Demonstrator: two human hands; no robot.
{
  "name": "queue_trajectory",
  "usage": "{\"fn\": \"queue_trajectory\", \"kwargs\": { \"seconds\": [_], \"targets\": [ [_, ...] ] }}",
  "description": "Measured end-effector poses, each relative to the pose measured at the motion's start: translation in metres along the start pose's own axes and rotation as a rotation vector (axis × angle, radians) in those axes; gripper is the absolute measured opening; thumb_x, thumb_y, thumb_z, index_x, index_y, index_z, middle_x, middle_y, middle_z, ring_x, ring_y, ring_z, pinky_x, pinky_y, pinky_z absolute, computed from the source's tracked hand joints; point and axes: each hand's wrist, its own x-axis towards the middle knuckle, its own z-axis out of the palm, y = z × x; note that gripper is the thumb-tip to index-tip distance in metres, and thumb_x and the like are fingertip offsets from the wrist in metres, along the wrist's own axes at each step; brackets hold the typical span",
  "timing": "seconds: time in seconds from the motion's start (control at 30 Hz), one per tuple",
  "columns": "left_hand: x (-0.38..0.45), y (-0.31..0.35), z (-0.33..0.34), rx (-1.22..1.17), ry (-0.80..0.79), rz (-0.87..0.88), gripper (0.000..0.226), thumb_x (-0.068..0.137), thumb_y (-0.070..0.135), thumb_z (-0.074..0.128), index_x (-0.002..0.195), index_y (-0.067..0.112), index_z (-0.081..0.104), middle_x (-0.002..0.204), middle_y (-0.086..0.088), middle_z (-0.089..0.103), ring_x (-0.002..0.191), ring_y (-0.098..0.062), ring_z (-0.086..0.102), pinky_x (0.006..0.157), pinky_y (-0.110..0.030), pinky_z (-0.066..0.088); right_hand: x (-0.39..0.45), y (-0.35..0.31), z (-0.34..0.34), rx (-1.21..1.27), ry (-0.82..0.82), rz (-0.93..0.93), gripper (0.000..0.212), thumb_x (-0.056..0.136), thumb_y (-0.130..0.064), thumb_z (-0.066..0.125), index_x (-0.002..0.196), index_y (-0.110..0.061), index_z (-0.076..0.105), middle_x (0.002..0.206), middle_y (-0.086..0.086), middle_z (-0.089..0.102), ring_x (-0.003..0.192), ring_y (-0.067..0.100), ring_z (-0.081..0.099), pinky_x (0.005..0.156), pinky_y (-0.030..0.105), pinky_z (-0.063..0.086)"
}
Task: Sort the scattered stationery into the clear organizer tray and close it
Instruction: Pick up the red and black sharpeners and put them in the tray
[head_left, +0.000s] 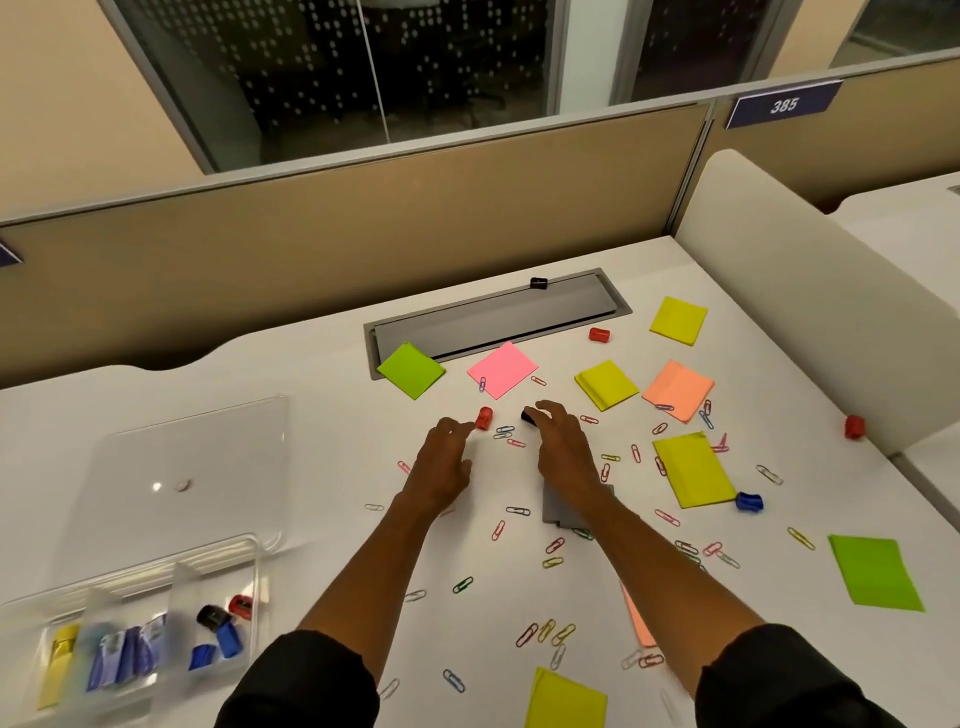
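My left hand (441, 462) reaches over the white desk, its fingertips just short of a small red sharpener (483, 417). My right hand (563, 441) has its fingers curled over a small black sharpener (530, 415). The clear organizer tray (156, 571) sits at the near left, open, with its lid (208, 457) tilted back. It holds blue, black and red sharpeners and some blue and yellow packets. Sticky-note pads in green (410, 370), pink (502, 369), yellow (605, 384) and orange (678, 389) lie scattered among several coloured paper clips (504, 430).
A grey cable hatch (498, 317) is set into the desk at the back, with a black piece on its rim. More sharpeners lie at the right: red (598, 334), red (854, 426), blue (749, 502). A white divider (810, 291) borders the right side. A grey card (558, 506) lies under my right wrist.
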Motion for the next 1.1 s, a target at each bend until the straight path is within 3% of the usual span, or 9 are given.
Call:
{"fn": "queue_trajectory", "kwargs": {
  "seconds": [0.2,0.37,0.53,0.63,0.93,1.1],
  "targets": [
    [0.032,0.002,0.008,0.056,-0.044,-0.057,0.062,0.092,0.009,0.056,0.147,0.017,0.028,0.143,-0.011,0.035,0.13,-0.024,0.039,0.107,-0.031,0.036,0.025,0.017,0.008,-0.051,-0.034,-0.087,0.068,0.086,0.007,0.058,0.144,-0.02,0.038,0.147,0.005,0.039,0.128,0.025,0.042,0.103,0.031,0.04],
    [0.049,0.003,0.012,0.137,-0.097,-0.074,0.069,0.092,0.009,0.055,0.15,0.02,0.02,0.136,-0.013,0.035,0.121,-0.026,0.042,0.096,-0.033,0.043,0.036,0.023,0.013,-0.105,-0.042,-0.135,0.062,0.089,0.001,0.056,0.144,-0.023,0.038,0.144,0.005,0.041,0.122,0.024,0.044,0.099,0.031,0.042],
    [0.055,0.006,0.012,0.184,-0.115,-0.066,0.053,0.092,0.01,0.054,0.141,0.019,0.035,0.13,-0.014,0.042,0.115,-0.028,0.046,0.089,-0.034,0.044,0.037,0.021,0.015,-0.044,-0.038,-0.104,0.049,0.092,-0.002,0.053,0.138,-0.019,0.047,0.14,0.006,0.045,0.12,0.024,0.046,0.1,0.031,0.042],
    [0.053,0.007,0.013,0.209,-0.106,-0.047,0.04,0.093,0.021,0.056,0.131,0.017,0.043,0.124,-0.013,0.047,0.11,-0.027,0.048,0.086,-0.035,0.046,0.035,0.019,0.011,0.008,-0.052,-0.098,0.047,0.09,-0.002,0.052,0.135,-0.013,0.049,0.138,0.008,0.047,0.121,0.025,0.046,0.103,0.031,0.039],
    [0.021,0.015,0.011,0.12,0.001,-0.034,0.034,0.093,0.03,0.053,0.121,0.011,0.05,0.113,-0.014,0.057,0.1,-0.027,0.055,0.083,-0.034,0.047,0.009,0.013,-0.004,0.136,-0.073,-0.097,0.036,0.081,-0.006,0.067,0.115,-0.007,0.055,0.117,0.011,0.055,0.108,0.025,0.053,0.094,0.032,0.046],
    [-0.01,0.007,0.002,0.058,0.041,-0.014,0.039,0.089,0.032,0.059,0.121,0.012,0.052,0.112,-0.011,0.058,0.099,-0.024,0.054,0.082,-0.03,0.044,-0.014,-0.004,-0.003,0.221,-0.058,-0.062,0.032,0.081,-0.011,0.071,0.11,-0.012,0.058,0.113,0.005,0.058,0.102,0.02,0.057,0.086,0.022,0.045]
  ]
}}
